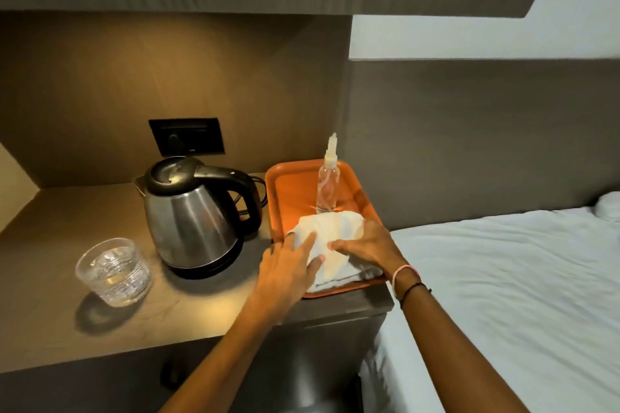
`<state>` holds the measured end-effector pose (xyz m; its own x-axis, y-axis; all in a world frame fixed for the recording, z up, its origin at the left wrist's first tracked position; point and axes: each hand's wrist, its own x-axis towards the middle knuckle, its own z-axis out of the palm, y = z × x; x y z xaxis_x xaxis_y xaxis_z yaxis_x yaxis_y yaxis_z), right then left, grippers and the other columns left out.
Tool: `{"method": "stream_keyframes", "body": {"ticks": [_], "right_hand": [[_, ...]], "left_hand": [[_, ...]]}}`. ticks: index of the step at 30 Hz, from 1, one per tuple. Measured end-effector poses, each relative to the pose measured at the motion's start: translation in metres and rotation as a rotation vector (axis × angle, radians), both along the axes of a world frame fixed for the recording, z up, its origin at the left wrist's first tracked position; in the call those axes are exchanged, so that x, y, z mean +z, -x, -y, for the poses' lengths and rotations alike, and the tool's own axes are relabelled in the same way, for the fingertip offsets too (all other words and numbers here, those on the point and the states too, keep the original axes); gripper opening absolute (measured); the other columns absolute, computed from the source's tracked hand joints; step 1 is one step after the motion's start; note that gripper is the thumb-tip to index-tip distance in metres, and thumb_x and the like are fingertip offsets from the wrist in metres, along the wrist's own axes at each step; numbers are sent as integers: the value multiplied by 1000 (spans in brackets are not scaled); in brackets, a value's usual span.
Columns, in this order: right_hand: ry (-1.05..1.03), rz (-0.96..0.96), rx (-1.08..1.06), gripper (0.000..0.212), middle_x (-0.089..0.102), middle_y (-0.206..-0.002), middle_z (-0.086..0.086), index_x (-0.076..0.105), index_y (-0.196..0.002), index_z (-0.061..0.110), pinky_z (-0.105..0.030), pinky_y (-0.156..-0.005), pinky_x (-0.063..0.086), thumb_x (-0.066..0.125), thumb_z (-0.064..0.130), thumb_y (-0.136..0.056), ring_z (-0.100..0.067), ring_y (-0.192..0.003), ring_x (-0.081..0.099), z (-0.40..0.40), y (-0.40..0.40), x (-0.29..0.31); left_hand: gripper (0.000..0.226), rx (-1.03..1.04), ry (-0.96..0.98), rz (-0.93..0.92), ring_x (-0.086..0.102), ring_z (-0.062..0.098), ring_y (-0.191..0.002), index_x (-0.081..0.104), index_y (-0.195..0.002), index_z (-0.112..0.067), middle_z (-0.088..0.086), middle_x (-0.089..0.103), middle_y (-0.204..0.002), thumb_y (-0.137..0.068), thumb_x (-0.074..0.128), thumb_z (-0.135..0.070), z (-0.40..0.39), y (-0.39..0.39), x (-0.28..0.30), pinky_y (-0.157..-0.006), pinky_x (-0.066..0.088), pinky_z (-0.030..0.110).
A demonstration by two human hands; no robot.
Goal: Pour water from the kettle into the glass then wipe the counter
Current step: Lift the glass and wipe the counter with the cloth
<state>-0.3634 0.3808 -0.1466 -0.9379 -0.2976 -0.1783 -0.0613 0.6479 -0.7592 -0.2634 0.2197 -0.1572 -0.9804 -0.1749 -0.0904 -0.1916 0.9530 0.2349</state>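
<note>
A steel kettle (193, 214) with a black lid and handle stands on its base on the brown counter (60, 318). Left of it a cut-glass tumbler (113, 271) holds water. A folded white cloth (335, 238) lies at the near end of an orange tray (288, 188). My left hand (288, 265) rests flat on the cloth's left side, fingers spread. Fingers of my right hand (365, 250) curl over the cloth's right side. The cloth still lies on the tray.
A clear spray bottle (328, 184) stands on the tray behind the cloth. A black wall socket (187, 137) sits behind the kettle, its cord trailing by the handle. A bed with a white sheet (503, 278) lies right of the counter.
</note>
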Motion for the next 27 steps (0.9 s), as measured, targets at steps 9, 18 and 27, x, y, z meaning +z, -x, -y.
{"method": "stream_keyframes", "body": {"ticks": [9,18,27], "right_hand": [[679,453,-247,58,77,-109,-17,66,-118,6,-40,-60,63,85,-3,-64,-34,-87,76,-8,3,8],[988,588,-8,68,71,-129,-14,65,-129,20,-67,-95,53,83,8,-64,-42,-115,67,44,-79,68],[886,348,59,51,78,-114,-11,74,-111,26,-46,-73,64,91,25,-62,-32,-101,75,166,-179,85]], "left_hand": [[50,6,-611,-292,30,18,-152,40,-154,-29,-2,33,-165,-105,45,-36,-6,-14,5,-122,35,44],[63,197,-1293,-474,71,8,-110,56,-131,-35,-13,73,-119,-76,86,-35,66,-82,60,-83,64,32],[73,83,-685,-675,63,-7,-105,49,-133,-42,-24,63,-118,-70,81,-60,173,-163,89,-78,60,14]]}}
